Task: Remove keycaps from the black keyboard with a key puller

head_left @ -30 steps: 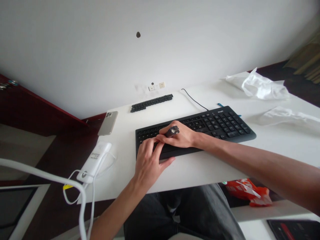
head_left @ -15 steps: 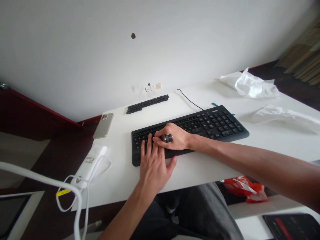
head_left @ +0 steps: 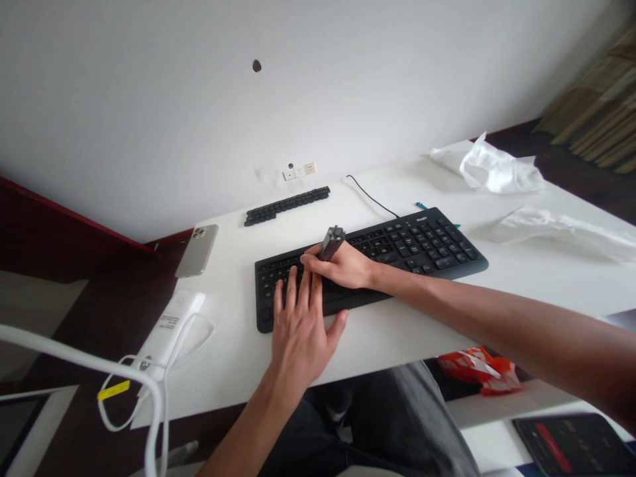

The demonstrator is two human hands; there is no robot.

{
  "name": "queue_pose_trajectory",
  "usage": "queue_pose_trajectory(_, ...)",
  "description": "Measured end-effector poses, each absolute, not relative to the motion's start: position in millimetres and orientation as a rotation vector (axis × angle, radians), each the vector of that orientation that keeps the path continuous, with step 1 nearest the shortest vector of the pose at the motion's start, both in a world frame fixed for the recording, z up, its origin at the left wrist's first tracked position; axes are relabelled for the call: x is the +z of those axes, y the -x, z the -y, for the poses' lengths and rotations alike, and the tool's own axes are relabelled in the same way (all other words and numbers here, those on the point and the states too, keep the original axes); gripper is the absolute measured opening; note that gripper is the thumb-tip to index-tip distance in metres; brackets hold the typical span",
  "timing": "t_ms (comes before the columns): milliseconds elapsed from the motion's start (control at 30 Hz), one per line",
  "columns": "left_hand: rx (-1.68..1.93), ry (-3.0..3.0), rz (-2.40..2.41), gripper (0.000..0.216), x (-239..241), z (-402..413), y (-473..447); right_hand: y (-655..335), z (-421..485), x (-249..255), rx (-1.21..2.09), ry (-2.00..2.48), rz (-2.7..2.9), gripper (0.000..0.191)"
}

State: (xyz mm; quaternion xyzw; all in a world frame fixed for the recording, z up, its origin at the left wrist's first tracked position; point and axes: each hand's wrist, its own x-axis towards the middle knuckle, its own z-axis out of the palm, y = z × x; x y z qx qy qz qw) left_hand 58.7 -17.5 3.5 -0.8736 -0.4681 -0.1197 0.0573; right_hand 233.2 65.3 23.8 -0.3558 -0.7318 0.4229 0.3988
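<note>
A black keyboard (head_left: 427, 242) lies slantwise on the white desk, and many of its left and middle key positions show bare sockets without caps. My left hand (head_left: 303, 328) rests flat on the keyboard's left part, fingers stretched out and a little apart. My right hand (head_left: 345, 265) is closed around a dark, blocky handheld tool (head_left: 331, 244) with a notched, metallic-looking top end. The tool stands nearly upright over the keys; its lower end is hidden by my fingers. Behind the keyboard, loose black keycaps (head_left: 285, 207) lie in neat rows near the wall.
A phone (head_left: 197, 250) and a white power strip (head_left: 171, 324) with a looped cable lie on the left. White crumpled bags (head_left: 489, 165) are at the right back. A teal stick (head_left: 421, 206) pokes out behind the keyboard. Below sit a red package (head_left: 479, 370) and a dark-screened phone (head_left: 571, 440).
The tool in my right hand has tipped more upright, its top end now pointing up and away. My left hand stays on the keyboard. The whole view has shifted slightly.
</note>
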Motion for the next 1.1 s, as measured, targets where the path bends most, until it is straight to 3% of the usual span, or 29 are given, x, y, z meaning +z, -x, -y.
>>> queue_pose_trajectory(300,-0.59,2.712,1.44,0.087,-1,14,-53,-246,-71,34,0.745,1.161,1.666,0.043)
queue_pose_trajectory(467,-0.893,2.692,1.49,0.055,3,4,-47,-266,-84,33,0.659,1.191,1.66,0.043)
queue_pose_trajectory(700,-0.865,2.812,1.574,0.014,29,-24,-51,-268,-90,25,0.76,1.154,1.592,0.042)
queue_pose_trajectory(900,-0.8,2.92,1.645,0.01,50,-51,-55,-269,-89,27,0.778,1.152,1.577,0.043)
queue_pose_trajectory(1100,-0.802,2.606,1.801,0.018,68,-138,-50,-270,-92,25,0.785,1.158,1.575,0.042)
